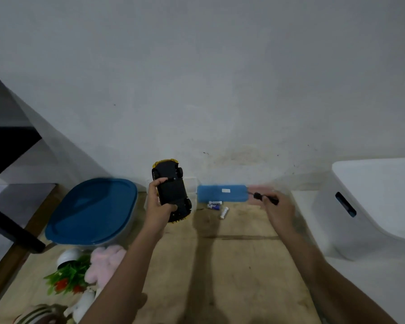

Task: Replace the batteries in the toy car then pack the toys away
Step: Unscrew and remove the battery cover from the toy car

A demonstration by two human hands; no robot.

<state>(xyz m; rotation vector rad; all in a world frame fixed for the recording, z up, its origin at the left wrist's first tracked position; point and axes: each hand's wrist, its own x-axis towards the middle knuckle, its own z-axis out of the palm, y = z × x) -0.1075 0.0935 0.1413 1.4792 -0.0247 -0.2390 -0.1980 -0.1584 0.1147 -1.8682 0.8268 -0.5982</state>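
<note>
1. The battery-replacement step is judged to be in hand, at its early part: the toy car [172,191] is held underside-up, its black chassis turned toward the camera, and nothing is seen packed away yet.
2. The toy car is gripped by the left hand [160,203], the fingers wrapped closed around its body, above the wooden floor [232,265] and just in front of the wall.
3. A screwdriver [265,198] with a dark handle is held in the right hand [279,208], the fingers curled shut around it; its tip points toward the car but is well apart from it.
4. Loose batteries [216,206], small cylinders with white and blue wrapping, lie on the floor between the hands, just in front of a flat blue lid [221,193].
5. Next, the tip would probably need to be brought to the battery cover's screw; whether that cover is on or off cannot be told from the blurred underside.
6. The car shows hard yellow plastic at its edges and round black wheels.
7. A large tub with a smooth blue lid [91,211] sits at the left, likely for packing; near it lie a fluffy pink plush toy [104,261] and an artificial plant [67,273] in a white pot.
</note>
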